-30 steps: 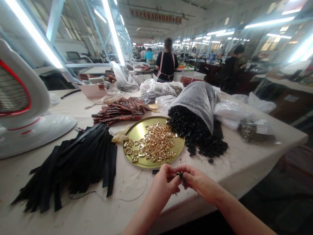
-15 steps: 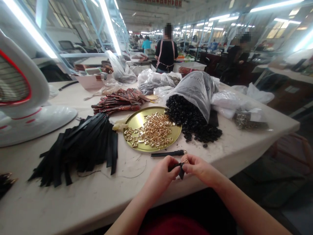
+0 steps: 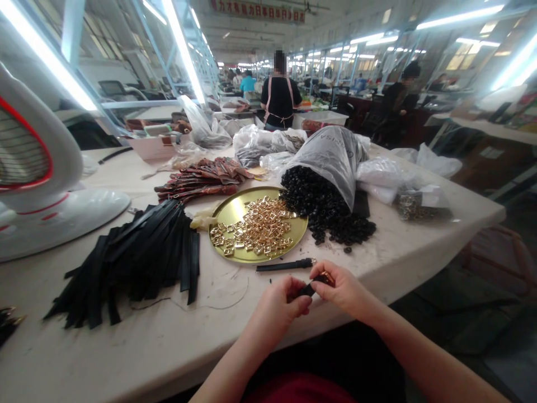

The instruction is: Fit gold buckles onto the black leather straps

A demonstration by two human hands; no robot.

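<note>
Between my hands, near the table's front edge, is a short black strap (image 3: 307, 290) with a gold buckle (image 3: 327, 276) at its right end. My left hand (image 3: 289, 296) pinches the strap's left part. My right hand (image 3: 335, 284) is closed on the buckle end, and its fingers partly cover it. Just beyond my hands lies another black strap with a buckle (image 3: 285, 265). A round gold tray (image 3: 230, 210) holds a heap of gold buckles (image 3: 264, 224). Right of it, small black loops (image 3: 321, 201) spill from a plastic bag (image 3: 331, 154). Black straps (image 3: 142, 252) are piled at the left.
A white fan (image 3: 62, 218) stands on the table (image 3: 168, 358) at the left. Patterned red-brown strips (image 3: 201, 178) lie behind the tray. Several plastic bags (image 3: 386, 173) sit at the back and right. A person in an apron (image 3: 280, 98) stands further off.
The strap between my hands now lies straighter, and more of its gold buckle shows at my right fingers. My hands have shifted slightly apart. The whole view has tilted a little.
</note>
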